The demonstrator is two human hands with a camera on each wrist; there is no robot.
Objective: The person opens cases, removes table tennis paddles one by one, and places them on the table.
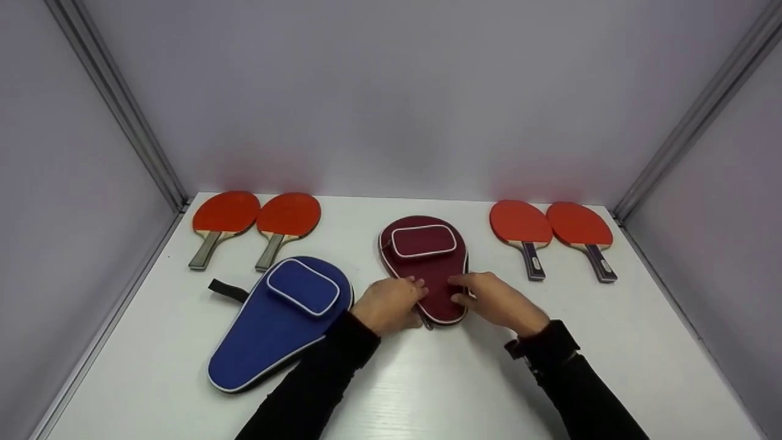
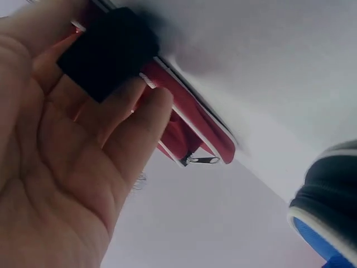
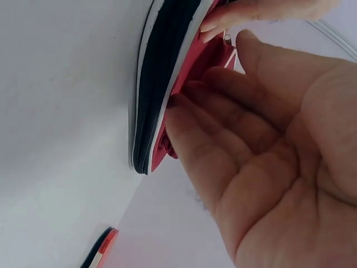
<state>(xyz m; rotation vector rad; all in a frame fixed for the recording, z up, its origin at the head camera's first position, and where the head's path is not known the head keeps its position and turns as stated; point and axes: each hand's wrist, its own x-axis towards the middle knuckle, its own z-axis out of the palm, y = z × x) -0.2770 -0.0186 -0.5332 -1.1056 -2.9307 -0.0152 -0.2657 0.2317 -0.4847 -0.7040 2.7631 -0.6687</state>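
Observation:
A maroon paddle case (image 1: 421,269) with white piping lies at the middle of the table, its narrow end toward me. My left hand (image 1: 391,302) rests at the case's lower left edge, fingertips over its top. In the left wrist view, a black strap (image 2: 109,53) hides part of those fingers, and a zipper pull (image 2: 206,160) shows farther along the case. Along the lower right edge, my right hand (image 1: 498,302) touches the case with loosely bent fingers. In the right wrist view, the case's dark zippered side (image 3: 153,100) stands beside the fingertips.
A blue paddle case (image 1: 275,324) with a black strap (image 1: 227,290) lies left of my left hand. Two red paddles (image 1: 226,211) lie at the back left, and two more red paddles (image 1: 520,221) at the back right. Pale walls (image 1: 391,98) enclose the table.

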